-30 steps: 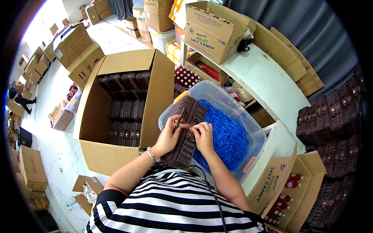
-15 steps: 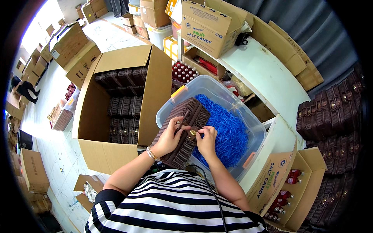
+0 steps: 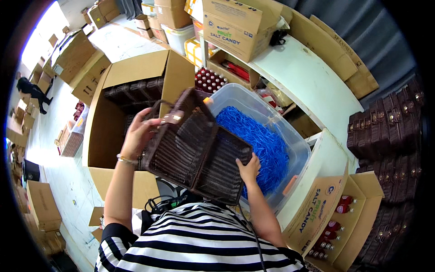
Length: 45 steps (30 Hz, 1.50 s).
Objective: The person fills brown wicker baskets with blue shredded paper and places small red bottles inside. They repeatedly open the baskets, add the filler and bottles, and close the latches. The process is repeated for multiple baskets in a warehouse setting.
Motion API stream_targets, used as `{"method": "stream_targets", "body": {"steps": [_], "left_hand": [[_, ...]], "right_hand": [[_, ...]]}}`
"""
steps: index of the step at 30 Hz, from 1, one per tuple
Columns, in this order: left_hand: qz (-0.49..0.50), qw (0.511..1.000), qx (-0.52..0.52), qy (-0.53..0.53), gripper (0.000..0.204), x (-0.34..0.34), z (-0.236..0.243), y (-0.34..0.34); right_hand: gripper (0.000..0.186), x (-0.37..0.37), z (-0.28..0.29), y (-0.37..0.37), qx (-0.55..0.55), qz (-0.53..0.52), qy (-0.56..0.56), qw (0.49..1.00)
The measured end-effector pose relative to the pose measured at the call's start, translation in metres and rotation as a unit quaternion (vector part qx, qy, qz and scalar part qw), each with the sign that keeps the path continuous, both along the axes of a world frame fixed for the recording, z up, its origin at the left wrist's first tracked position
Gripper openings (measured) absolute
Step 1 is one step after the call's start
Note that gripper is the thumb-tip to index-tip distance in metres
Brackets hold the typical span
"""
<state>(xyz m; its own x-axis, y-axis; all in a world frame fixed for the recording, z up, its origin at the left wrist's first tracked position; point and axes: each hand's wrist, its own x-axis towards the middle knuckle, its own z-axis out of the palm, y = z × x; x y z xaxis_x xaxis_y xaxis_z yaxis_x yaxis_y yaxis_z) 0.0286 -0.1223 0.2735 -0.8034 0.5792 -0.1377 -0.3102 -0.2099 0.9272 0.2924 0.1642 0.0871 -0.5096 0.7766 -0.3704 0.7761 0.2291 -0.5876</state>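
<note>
A dark brown wicker case hangs open in front of me, its two halves spread like a book and its inside bare. My left hand grips the left half by its edge, close to the handle and a shiny clasp. On the far half's right edge, my right hand holds with the thumb inside and the fingers partly hidden behind. Below and beyond the case stands a clear plastic tub containing blue shredded paper.
A large carton at left holds several closed wicker cases. More wicker cases are stacked at far right. A carton of red bottles sits lower right, beside a white shelf. At far left, a person in dark clothes stands.
The closed wicker case has been opened. My left hand has moved left with one half, while my right hand has shifted from the clasp to the other half's edge.
</note>
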Motion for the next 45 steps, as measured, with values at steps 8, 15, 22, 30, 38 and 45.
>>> {"method": "stream_targets", "body": {"steps": [8,15,22,30,38,45], "left_hand": [[0.086,0.992,0.056,-0.076,0.069,-0.043,-0.089,-0.070],[0.001,0.930,-0.366,0.034,0.110,-0.011,-0.119,-0.149],[0.068,0.949,-0.306,-0.033,0.102,0.001,-0.163,-0.118],[0.099,0.929,-0.356,-0.013,0.099,0.016,-0.186,-0.124],[0.021,0.957,-0.287,0.016,0.103,0.019,-0.175,-0.076],[-0.003,0.968,-0.249,0.042,0.109,0.029,-0.154,-0.031]], "right_hand": [[0.059,0.004,-0.120,-0.035,-0.321,-0.049,0.220,0.920],[0.088,-0.009,-0.077,0.033,-0.034,0.112,0.102,0.988],[0.111,-0.035,-0.172,0.158,0.060,0.134,-0.210,0.967],[0.043,0.014,-0.259,0.185,0.077,0.008,-0.058,0.995],[0.037,0.072,0.034,0.217,0.160,-0.170,0.224,0.946],[0.047,0.070,0.048,0.170,0.383,-0.128,0.211,0.890]]}}
